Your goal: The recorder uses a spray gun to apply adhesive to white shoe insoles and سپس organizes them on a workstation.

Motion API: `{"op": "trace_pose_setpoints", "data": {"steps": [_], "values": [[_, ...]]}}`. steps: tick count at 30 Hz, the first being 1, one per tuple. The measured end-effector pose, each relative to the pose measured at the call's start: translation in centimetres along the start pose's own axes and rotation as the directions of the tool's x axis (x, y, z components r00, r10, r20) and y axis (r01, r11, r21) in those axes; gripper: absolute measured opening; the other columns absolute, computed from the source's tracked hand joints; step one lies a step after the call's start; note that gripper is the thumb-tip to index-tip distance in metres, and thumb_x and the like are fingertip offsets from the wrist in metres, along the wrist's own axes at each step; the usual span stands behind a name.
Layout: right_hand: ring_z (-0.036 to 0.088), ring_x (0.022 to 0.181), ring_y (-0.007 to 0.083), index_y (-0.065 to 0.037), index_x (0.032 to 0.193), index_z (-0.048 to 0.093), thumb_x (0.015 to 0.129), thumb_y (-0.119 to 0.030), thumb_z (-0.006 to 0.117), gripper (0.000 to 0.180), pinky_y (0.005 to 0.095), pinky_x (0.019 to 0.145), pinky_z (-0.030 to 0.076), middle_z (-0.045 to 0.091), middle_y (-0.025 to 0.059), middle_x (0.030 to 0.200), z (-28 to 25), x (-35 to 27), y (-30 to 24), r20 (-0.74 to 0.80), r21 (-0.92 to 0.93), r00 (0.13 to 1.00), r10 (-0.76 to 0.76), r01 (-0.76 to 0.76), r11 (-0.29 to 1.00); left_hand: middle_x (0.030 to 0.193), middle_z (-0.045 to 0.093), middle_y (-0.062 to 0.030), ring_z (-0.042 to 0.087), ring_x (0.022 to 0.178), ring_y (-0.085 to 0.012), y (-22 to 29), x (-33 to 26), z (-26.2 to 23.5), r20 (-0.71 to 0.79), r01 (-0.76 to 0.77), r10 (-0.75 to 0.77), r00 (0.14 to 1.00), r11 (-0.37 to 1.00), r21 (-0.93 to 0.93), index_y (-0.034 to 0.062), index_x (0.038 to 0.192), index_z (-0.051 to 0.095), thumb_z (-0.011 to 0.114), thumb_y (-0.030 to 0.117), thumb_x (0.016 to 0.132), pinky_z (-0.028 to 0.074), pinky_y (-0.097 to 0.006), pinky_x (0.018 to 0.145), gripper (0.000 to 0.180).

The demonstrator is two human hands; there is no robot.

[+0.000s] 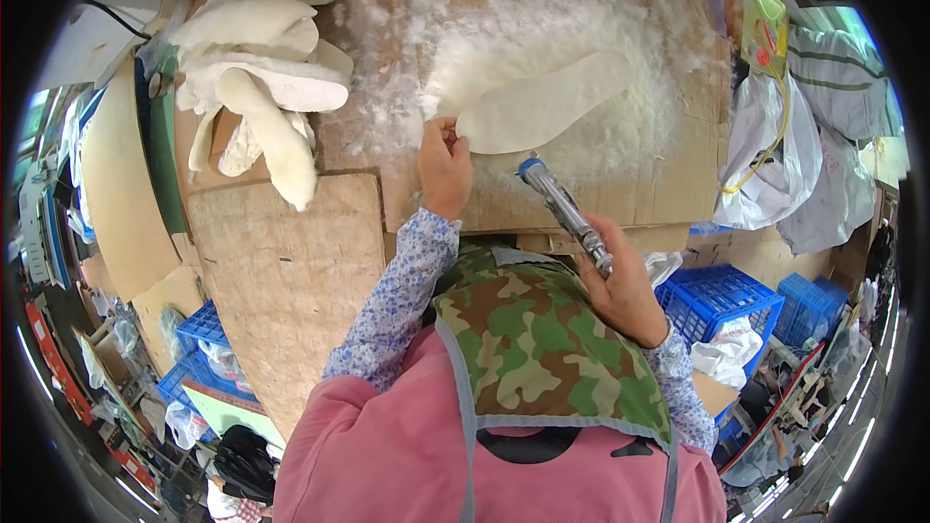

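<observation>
A cream shoe insole (pixel 542 107) lies flat on the fluff-covered cardboard, its smooth face up and fluffy fibre spread around it. At its left end, my left hand (pixel 446 167) is closed with finger and thumb pinching the insole's edge. My right hand (pixel 620 283) is wrapped round a slim hair clipper (pixel 567 210) with a silvery, see-through body and a blue head. The clipper's head points up and left, just below the insole's lower edge and apart from it. Part of its rear end is hidden by my fingers.
Several fleecy insoles (pixel 262 77) are heaped at the far left. A wooden board (pixel 291 271) lies near left, beside the cardboard (pixel 620 208). On the right hang plastic bags (pixel 765 155) and a yellow container (pixel 765 27), above blue crates (pixel 722 295). Blue baskets (pixel 208 329) stand at lower left.
</observation>
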State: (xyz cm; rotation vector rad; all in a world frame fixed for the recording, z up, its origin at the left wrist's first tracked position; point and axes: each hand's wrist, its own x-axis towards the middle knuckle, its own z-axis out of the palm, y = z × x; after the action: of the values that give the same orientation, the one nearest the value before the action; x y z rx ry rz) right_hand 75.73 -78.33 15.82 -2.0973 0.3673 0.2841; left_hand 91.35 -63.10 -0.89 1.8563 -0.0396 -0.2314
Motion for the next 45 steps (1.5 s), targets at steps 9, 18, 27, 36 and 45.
{"op": "trace_pose_setpoints", "data": {"steps": [9,18,27,36,45], "values": [[0.058,0.088,0.0293,0.000,0.119,0.044,0.084,-0.001,0.053,0.036,0.0334,0.078,0.044,0.059,0.0156,0.096,-1.3,0.1,1.3,-0.140,-0.052,0.990,-0.032,0.025,0.998,0.084,0.058,-0.0093,0.056,0.074,-0.0175,0.4,0.1,-0.1,0.017,0.004,-0.004,1.000,1.000,0.000,-0.0005,0.104,0.051,0.054,-0.002,0.082,0.046,-0.030,0.067,0.022],[0.055,0.091,0.0394,0.001,0.117,0.044,0.077,0.003,0.054,0.040,0.0381,0.078,0.044,0.055,0.0215,0.099,-3.3,-0.5,2.7,-0.249,0.039,0.966,0.071,-0.063,0.997,0.104,0.051,-0.0149,0.052,0.094,-0.0240,2.1,-0.5,-0.2,0.034,-0.090,0.085,0.996,0.978,0.187,0.0016,0.109,0.050,0.053,-0.003,0.079,0.042,-0.034,0.078,0.030],[0.058,0.091,0.0344,0.000,0.116,0.046,0.080,0.003,0.053,0.037,0.0356,0.078,0.045,0.058,0.0175,0.097,-5.2,-1.2,1.8,-0.262,0.045,0.960,0.096,-0.088,0.995,0.095,0.050,-0.0064,0.046,0.095,-0.0238,6.0,-1.1,7.0,0.469,-0.685,0.499,0.729,0.536,0.493,0.0093,0.123,0.052,0.050,0.004,0.074,0.032,-0.039,0.081,0.049],[0.056,0.084,0.0337,0.000,0.116,0.045,0.080,0.002,0.052,0.036,0.0355,0.074,0.044,0.058,0.0163,0.094,-6.1,-0.5,3.0,-0.300,0.029,0.953,0.049,-0.043,0.999,0.091,0.049,-0.0068,0.046,0.088,-0.0229,5.9,-0.6,9.4,0.544,-0.710,0.456,0.704,0.445,0.545,0.0056,0.129,0.045,0.053,0.006,0.071,0.031,-0.037,0.073,0.059],[0.057,0.081,0.0310,0.000,0.116,0.045,0.081,0.002,0.053,0.036,0.0349,0.073,0.044,0.060,0.0165,0.095,-7.4,0.9,5.3,-0.452,-0.026,0.889,-0.079,0.076,0.997,0.093,0.051,-0.0070,0.047,0.089,-0.0225,6.9,-0.3,10.2,0.546,-0.726,0.478,0.687,0.447,0.523,0.0028,0.125,0.048,0.051,0.005,0.072,0.032,-0.037,0.073,0.053]]}}
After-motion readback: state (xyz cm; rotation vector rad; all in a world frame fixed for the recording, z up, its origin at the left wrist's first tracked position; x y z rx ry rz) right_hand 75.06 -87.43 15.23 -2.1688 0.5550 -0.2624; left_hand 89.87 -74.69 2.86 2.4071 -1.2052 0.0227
